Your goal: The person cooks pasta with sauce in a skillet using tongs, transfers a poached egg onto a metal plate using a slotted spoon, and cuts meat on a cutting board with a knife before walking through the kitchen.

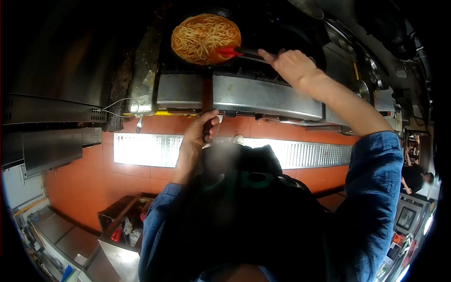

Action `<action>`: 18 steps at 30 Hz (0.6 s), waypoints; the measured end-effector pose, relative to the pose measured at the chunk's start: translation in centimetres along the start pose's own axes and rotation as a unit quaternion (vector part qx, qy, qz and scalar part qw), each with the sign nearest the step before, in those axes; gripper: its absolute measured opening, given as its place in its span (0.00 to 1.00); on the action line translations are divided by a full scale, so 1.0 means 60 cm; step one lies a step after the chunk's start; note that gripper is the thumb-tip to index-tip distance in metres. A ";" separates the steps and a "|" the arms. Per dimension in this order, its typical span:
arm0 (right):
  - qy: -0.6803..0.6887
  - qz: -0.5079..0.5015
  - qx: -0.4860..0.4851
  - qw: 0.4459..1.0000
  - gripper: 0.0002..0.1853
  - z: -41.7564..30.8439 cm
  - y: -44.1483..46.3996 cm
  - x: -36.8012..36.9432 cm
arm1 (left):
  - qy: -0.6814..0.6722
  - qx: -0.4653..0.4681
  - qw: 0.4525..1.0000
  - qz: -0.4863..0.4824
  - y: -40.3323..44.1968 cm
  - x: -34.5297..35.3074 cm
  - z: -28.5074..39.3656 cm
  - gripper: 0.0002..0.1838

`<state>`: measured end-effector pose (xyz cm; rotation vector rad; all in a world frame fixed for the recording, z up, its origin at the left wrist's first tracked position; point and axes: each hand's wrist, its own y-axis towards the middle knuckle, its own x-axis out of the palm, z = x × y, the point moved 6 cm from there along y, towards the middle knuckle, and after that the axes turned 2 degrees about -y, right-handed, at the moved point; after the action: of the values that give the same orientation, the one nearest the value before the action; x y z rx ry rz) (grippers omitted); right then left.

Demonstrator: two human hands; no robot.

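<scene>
My left hand [199,136] is wrapped round the dark handle [207,96] of a pan on the stove. Noodles [203,37] in orange-red sauce fill the pan. From the right, my right hand [293,66] grips tongs [253,54] by their dark grey arms, with one finger stretched along them. The tongs' red tips [229,51] rest in the sauce at the pan's lower right side.
A metal stove front [268,96] runs below the pan. Beneath it lie an orange floor [75,183] and a bright metal grate [143,149]. Utensils hang at the upper right. Another person [414,181] is at the far right.
</scene>
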<state>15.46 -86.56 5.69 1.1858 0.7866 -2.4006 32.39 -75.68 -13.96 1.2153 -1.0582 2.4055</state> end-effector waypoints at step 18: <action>0.010 0.003 -0.028 1.000 0.39 -0.033 0.023 0.007 | 0.015 0.010 1.000 -0.020 0.002 0.001 0.001 0.10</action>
<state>17.14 -86.47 3.90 1.1889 0.8495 -2.3487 32.31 -75.81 -13.94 1.1922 -0.9930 2.4019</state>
